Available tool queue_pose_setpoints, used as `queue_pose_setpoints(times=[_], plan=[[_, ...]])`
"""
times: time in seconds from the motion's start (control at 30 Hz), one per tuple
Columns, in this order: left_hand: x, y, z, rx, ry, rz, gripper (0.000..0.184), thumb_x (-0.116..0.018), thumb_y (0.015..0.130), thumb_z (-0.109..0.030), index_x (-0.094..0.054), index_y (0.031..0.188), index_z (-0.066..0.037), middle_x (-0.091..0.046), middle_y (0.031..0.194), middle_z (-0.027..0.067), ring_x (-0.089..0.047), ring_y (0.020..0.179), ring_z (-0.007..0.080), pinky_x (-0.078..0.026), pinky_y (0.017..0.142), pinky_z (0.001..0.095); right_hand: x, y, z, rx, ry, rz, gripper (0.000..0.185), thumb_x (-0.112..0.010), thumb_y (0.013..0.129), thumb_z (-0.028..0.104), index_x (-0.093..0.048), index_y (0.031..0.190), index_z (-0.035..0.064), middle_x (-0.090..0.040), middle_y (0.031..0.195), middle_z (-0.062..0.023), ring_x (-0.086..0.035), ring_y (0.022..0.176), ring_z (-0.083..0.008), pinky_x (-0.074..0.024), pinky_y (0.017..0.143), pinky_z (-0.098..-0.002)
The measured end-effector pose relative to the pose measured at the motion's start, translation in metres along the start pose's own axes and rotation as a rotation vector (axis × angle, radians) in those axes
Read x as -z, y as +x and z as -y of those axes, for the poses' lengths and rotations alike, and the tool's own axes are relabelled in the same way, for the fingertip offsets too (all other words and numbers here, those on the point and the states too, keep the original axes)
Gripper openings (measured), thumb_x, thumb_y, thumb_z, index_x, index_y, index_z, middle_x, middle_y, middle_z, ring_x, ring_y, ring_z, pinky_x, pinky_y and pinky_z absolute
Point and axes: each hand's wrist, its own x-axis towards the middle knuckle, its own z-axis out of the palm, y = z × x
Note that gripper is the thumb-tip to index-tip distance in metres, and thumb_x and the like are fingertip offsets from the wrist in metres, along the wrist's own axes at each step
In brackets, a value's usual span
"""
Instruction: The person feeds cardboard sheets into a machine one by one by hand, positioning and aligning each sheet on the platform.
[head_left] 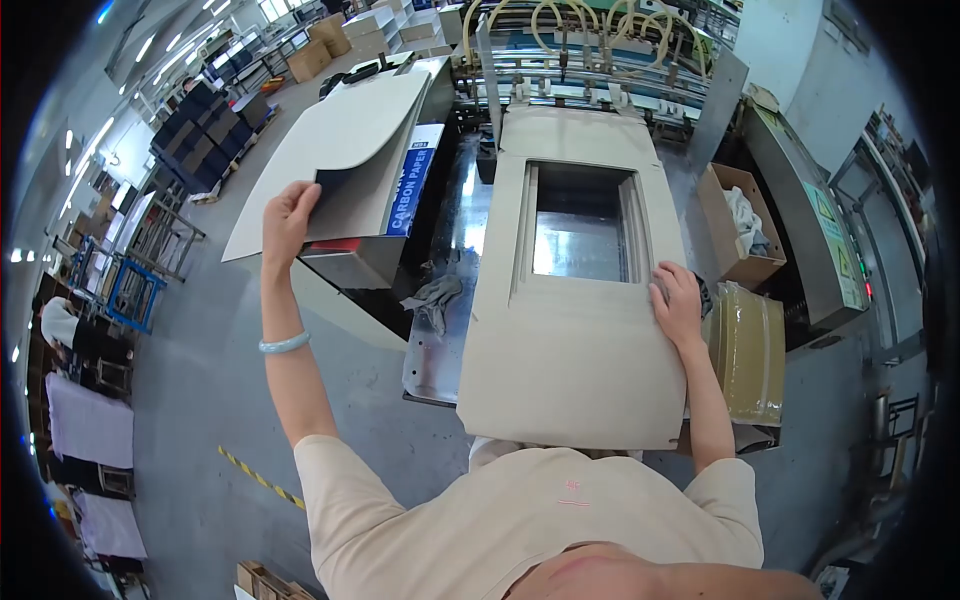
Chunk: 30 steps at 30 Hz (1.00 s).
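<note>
My left hand (pixel 290 222) pinches the near edge of a large pale sheet (pixel 350 120), which curls up from the sheets under it. Beneath and beside the lifted sheet lies a blue and white box marked CARBON PAPER (pixel 410 190). My right hand (pixel 678 302) rests with its fingers spread on the right edge of a stack of beige boards (pixel 575 370). The boards have a rectangular opening, through which a shiny metal surface (pixel 585 245) shows.
A machine with hoses (pixel 590 70) stands beyond the boards. On the right are an open carton with cloth (pixel 735 225) and a taped brown box (pixel 748 355). A grey rag (pixel 435 298) lies left of the boards. A person (pixel 75 330) is at the far left.
</note>
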Motion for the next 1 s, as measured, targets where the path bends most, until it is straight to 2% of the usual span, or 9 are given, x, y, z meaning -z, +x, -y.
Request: queue_pose_setpoints(times=[0.2,0.3,0.47,0.53,0.63,0.7,0.77,0.9,1.0], plan=[[0.007,-0.009,-0.05,-0.16,-0.023,-0.403,0.021,-0.057,0.09,-0.02,-0.062,0.084,0.0,-0.054,0.07,-0.0024,-0.04,0.062,0.0073,-0.031,0.058,0.0187,0.001,0.001,0.001,0.022,0.015,-0.021,0.025,-0.059,0.075,0.007,-0.062,0.1,0.004,-0.059,0.109,-0.0084,-0.054,0.1,-0.0273,-0.0415,0.088,-0.0343],[0.002,-0.031,-0.078,-0.17,-0.006,-0.439,0.018,-0.058,0.089,-0.017,-0.062,0.083,-0.001,-0.058,0.075,-0.0011,-0.044,0.065,0.008,-0.034,0.062,0.0185,0.003,0.011,0.004,-0.052,0.074,0.065,0.026,-0.059,0.075,0.007,-0.062,0.1,0.0032,-0.061,0.104,-0.0081,-0.055,0.096,-0.026,-0.0425,0.085,-0.0329],[-0.039,-0.093,-0.109,-0.376,0.016,-0.341,0.003,-0.064,0.077,0.001,-0.062,0.079,-0.001,-0.066,0.083,0.0064,-0.057,0.068,0.0139,-0.045,0.066,0.0246,0.022,0.045,0.054,-0.161,0.341,0.188,0.022,-0.058,0.079,0.011,-0.065,0.098,0.0017,-0.065,0.087,-0.0085,-0.059,0.082,-0.0209,-0.045,0.075,-0.0294],[-0.063,-0.119,-0.111,-0.4,0.016,-0.29,0.006,-0.066,0.074,0.001,-0.062,0.078,-0.003,-0.067,0.083,0.0061,-0.058,0.069,0.0161,-0.046,0.066,0.0258,0.031,0.063,0.089,-0.436,0.79,0.497,0.021,-0.058,0.084,0.016,-0.067,0.095,0.0015,-0.066,0.084,-0.0097,-0.06,0.08,-0.0184,-0.0453,0.074,-0.0276],[-0.095,-0.148,-0.105,-0.636,0.149,-0.253,0.011,-0.067,0.072,0.0,-0.063,0.08,-0.006,-0.067,0.086,0.0039,-0.06,0.075,0.0186,-0.048,0.068,0.0282,0.006,0.078,0.115,-0.421,1.015,0.634,0.027,-0.058,0.087,0.021,-0.063,0.106,0.0013,-0.066,0.093,-0.0118,-0.06,0.082,-0.0171,-0.0455,0.076,-0.0263],[-0.112,-0.163,-0.104,-0.702,0.186,-0.234,0.013,-0.067,0.072,0.0,-0.062,0.082,-0.006,-0.066,0.089,0.0039,-0.061,0.078,0.0185,-0.047,0.071,0.0286,0.0,0.091,0.146,-0.686,1.304,0.753,0.037,-0.058,0.089,0.022,-0.055,0.118,0.0008,-0.065,0.096,-0.0102,-0.06,0.082,-0.016,-0.0458,0.077,-0.0253],[-0.121,-0.174,-0.112,-0.748,0.232,-0.222,0.014,-0.066,0.072,0.001,-0.063,0.084,-0.006,-0.066,0.091,0.004,-0.062,0.083,0.0192,-0.047,0.073,0.0289,-0.019,0.097,0.154,-0.771,1.467,0.876,0.04,-0.06,0.087,0.025,-0.053,0.118,0.0007,-0.063,0.098,-0.0086,-0.058,0.084,-0.0147,-0.0449,0.081,-0.0283],[-0.131,-0.197,-0.097,-0.804,0.184,-0.213,0.013,-0.066,0.072,-0.001,-0.063,0.083,-0.008,-0.065,0.083,0.0025,-0.06,0.071,0.0161,-0.047,0.065,0.0265,-0.04,0.1,0.168,-0.673,1.471,0.855,0.03,-0.061,0.086,0.023,-0.059,0.106,0.0007,-0.063,0.092,-0.0078,-0.058,0.082,-0.0153,-0.0457,0.081,-0.029],[-0.137,-0.227,-0.051,-0.747,0.142,-0.058,0.012,-0.067,0.071,-0.003,-0.064,0.081,-0.01,-0.063,0.076,0.0008,-0.055,0.059,0.0136,-0.044,0.058,0.0244,-0.043,0.102,0.169,-0.638,1.439,0.832,0.022,-0.061,0.087,0.019,-0.061,0.101,0.0013,-0.061,0.089,-0.0067,-0.057,0.081,-0.0145,-0.0457,0.078,-0.0267]])
